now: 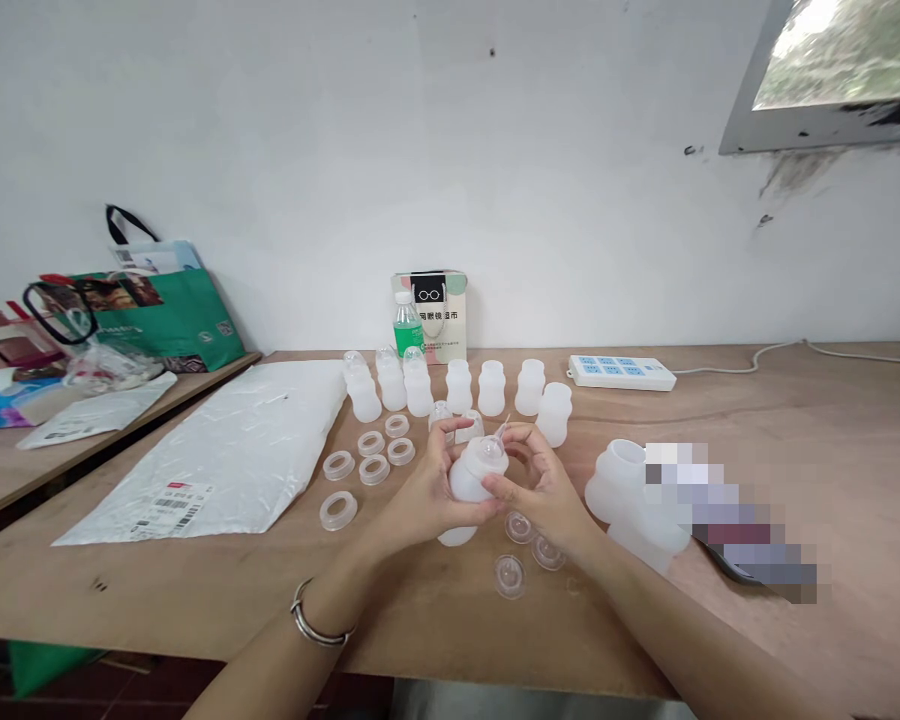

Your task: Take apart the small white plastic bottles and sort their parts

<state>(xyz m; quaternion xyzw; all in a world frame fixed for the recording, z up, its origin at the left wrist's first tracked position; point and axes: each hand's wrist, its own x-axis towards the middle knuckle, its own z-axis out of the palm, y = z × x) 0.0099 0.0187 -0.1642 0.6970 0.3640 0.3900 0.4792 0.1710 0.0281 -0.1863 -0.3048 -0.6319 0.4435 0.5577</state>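
Note:
My left hand (424, 490) is wrapped round a small translucent white bottle (471, 480) just above the wooden table (195, 590). My right hand (540, 490) grips the bottle's top, where a ring cap with a clear teat (487, 452) sits. Three loose clear teats (525, 550) lie on the table under my hands. Several white ring caps (371, 455) lie to the left of my hands. A silver bracelet (311, 622) is on my left wrist.
A row of white bottles (457, 385) stands behind my hands, some with clear caps. Two larger white bottles (630, 495) lie at the right by a blurred patch. A white plastic bag (225, 450), green water bottle (408, 325), power strip (621, 372) and green shopping bag (161, 315) are around.

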